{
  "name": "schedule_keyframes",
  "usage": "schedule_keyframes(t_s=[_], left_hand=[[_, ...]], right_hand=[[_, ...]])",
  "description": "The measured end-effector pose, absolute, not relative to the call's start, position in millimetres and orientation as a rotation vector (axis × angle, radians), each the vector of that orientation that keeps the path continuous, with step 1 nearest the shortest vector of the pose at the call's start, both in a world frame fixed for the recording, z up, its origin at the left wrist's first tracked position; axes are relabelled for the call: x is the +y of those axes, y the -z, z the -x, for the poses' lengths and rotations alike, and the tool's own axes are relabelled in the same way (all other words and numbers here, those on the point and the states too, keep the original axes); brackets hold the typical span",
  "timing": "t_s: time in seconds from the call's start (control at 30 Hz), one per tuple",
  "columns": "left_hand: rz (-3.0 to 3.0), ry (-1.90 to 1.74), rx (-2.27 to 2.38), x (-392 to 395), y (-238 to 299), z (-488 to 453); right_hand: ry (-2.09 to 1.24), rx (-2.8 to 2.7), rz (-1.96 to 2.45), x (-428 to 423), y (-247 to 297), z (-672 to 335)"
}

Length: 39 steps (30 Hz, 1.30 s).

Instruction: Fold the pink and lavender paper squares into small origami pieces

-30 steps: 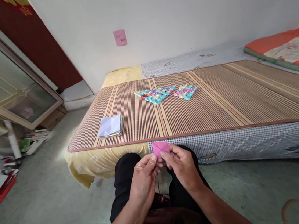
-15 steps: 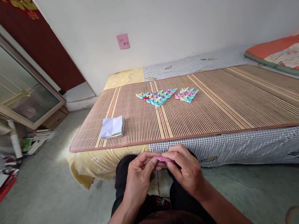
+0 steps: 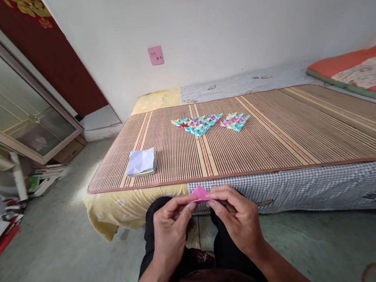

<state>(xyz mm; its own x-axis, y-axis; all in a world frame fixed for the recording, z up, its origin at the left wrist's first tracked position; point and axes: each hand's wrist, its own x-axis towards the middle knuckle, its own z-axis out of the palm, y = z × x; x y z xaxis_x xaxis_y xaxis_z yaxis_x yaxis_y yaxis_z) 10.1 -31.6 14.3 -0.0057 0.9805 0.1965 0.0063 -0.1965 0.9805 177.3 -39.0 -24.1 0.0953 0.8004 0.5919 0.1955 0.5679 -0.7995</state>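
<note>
A small folded piece of pink paper point(image 3: 200, 192) is held just before the bed's near edge, off the striped mat point(image 3: 173, 164), above the gap between two black-trousered knees. Its point faces the bed and its broad side faces the person. The left hand point(image 3: 171, 227) has a narrow grip, thumb below and fingers above, pinching the paper's left end; the right hand point(image 3: 239, 220) pinches the right end in the same way, so both hold the one sheet.

On the mat, near its front left corner, lies a square stack of paper point(image 3: 141, 161) with a creased, pale lilac sheet on top. Farther back, toward the mat's rear edge, sits a larger cluster of multicoloured folded-paper pieces point(image 3: 199, 125), roughly triangular, its tip toward the near edge. Just right of it is a smaller cluster of similar pieces point(image 3: 236, 121) in blue, pink and pale yellow. An orange and green folded quilt point(image 3: 356, 73) rests at the bed's rear right corner. A pink note point(image 3: 155, 56) is stuck to the wall.
</note>
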Motion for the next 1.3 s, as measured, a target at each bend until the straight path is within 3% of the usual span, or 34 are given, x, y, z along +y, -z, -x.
schedule_keyframes(t_s=[0.43, 1.07, 1.3], left_hand=[[-1.425, -1.422, 1.159, -33, -3, -13], [-1.146, -1.452, 1.225, -36, 4, -21], [-0.990, -1.303, 1.073, -30, 5, -19]], right_hand=[[-0.851, -1.207, 0.879, -39, 20, -166], [-0.860, -1.215, 0.996, -42, 20, -161], [-0.841, -1.372, 1.017, -38, 19, -173]])
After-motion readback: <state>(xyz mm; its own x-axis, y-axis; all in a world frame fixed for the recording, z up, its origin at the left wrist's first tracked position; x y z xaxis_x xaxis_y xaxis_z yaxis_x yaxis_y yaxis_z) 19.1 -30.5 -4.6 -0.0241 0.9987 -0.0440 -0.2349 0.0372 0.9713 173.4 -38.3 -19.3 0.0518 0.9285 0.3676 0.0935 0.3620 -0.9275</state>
